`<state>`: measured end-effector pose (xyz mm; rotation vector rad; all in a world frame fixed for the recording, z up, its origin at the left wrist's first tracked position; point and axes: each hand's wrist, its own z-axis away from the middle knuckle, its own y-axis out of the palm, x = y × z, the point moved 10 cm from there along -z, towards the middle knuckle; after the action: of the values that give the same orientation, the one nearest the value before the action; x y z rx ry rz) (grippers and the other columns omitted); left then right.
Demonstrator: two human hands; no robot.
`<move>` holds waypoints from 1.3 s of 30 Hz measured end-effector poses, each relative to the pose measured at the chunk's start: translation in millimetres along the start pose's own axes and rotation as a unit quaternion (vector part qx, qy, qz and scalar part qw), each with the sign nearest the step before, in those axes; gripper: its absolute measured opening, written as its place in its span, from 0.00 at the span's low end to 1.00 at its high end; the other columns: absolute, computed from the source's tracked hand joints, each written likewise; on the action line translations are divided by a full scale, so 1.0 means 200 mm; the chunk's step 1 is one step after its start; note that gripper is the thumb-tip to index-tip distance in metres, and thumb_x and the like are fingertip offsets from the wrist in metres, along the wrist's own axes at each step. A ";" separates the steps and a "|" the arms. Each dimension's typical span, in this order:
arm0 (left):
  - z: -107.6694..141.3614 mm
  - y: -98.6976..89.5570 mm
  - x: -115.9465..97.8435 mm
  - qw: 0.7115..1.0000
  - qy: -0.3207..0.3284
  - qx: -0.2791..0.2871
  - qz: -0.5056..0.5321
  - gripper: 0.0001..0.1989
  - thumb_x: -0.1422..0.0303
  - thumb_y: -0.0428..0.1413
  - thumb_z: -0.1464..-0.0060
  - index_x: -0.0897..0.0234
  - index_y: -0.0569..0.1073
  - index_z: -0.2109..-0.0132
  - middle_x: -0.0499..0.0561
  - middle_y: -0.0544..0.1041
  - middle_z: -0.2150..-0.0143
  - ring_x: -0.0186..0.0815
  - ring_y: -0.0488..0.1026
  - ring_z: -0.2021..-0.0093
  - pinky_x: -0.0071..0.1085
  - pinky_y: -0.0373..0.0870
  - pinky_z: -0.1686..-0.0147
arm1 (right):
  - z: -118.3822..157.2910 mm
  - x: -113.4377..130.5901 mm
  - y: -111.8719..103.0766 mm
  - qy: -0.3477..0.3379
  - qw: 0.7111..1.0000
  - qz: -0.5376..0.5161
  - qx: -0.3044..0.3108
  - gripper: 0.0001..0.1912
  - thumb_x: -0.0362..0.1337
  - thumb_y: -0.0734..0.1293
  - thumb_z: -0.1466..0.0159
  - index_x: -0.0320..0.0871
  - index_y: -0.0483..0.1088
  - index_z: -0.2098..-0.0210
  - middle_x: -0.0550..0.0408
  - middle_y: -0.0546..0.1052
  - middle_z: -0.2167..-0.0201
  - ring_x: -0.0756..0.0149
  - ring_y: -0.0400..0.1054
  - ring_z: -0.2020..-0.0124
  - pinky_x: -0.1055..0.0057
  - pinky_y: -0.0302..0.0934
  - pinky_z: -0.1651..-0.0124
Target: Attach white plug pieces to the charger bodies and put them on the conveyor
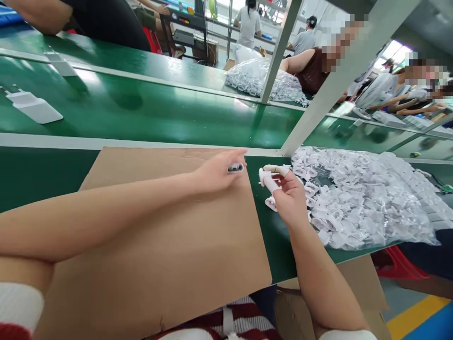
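Green bench (279, 255) spans the frame. Cardboard sheet (170, 245) lies on it, left to centre. Heap of white parts in clear plastic (368, 203), right of frame. Left hand (217, 170), centre, over the sheet: curled round a white casing (236, 168), dark inner end showing. Right hand (292, 193), right of centre: fingers pinch a white piece (264, 177) near the heap. Plug adapter (37, 108), upper left.

The cardboard sheet (170, 255) leaves room at its near side; the left forearm (106, 217) spans its far part. Rightward, a slanted post (327, 97) and a bulging bag of white parts (368, 203) block passage.
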<state>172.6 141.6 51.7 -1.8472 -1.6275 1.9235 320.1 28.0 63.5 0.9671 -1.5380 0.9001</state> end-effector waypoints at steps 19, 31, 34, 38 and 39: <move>0.41 0.09 -0.02 0.981 -0.052 -0.009 0.187 0.09 0.59 0.66 0.47 0.61 0.82 0.65 0.51 0.76 0.58 0.38 0.76 0.63 0.33 0.73 0.64 | 0.28 0.22 0.43 -0.328 0.861 0.358 0.151 0.18 0.32 0.64 0.27 0.52 0.74 0.41 0.49 0.83 0.55 0.57 0.75 0.55 0.57 0.73 0.52; 0.41 0.09 -0.01 0.982 -0.047 -0.014 0.184 0.10 0.60 0.64 0.47 0.62 0.80 0.68 0.52 0.76 0.59 0.40 0.76 0.62 0.35 0.73 0.62 | 0.28 0.26 0.46 -0.357 0.839 0.380 0.156 0.18 0.31 0.64 0.27 0.52 0.74 0.41 0.49 0.83 0.56 0.56 0.74 0.55 0.57 0.72 0.53; 0.41 0.09 -0.01 0.982 -0.046 -0.015 0.184 0.10 0.61 0.64 0.47 0.63 0.80 0.68 0.53 0.76 0.59 0.40 0.76 0.63 0.35 0.72 0.62 | 0.29 0.24 0.46 -0.362 0.832 0.386 0.166 0.19 0.31 0.64 0.28 0.51 0.74 0.41 0.49 0.83 0.55 0.55 0.74 0.55 0.57 0.72 0.52; 0.41 0.09 -0.01 0.982 -0.045 -0.012 0.182 0.09 0.61 0.64 0.48 0.62 0.79 0.69 0.53 0.76 0.58 0.40 0.75 0.62 0.36 0.72 0.61 | 0.29 0.22 0.46 -0.358 0.819 0.419 0.160 0.19 0.31 0.63 0.28 0.51 0.74 0.41 0.48 0.83 0.54 0.54 0.73 0.54 0.55 0.72 0.50; 0.41 0.09 -0.01 0.982 -0.044 -0.012 0.183 0.09 0.61 0.64 0.48 0.62 0.79 0.69 0.53 0.76 0.58 0.41 0.75 0.62 0.36 0.72 0.61 | 0.29 0.21 0.46 -0.355 0.821 0.419 0.157 0.19 0.31 0.63 0.28 0.51 0.74 0.41 0.48 0.83 0.54 0.54 0.74 0.54 0.55 0.72 0.50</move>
<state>123.4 80.1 22.3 -2.2341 -1.4137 2.1554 209.1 4.9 91.2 0.8862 -2.6251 1.5485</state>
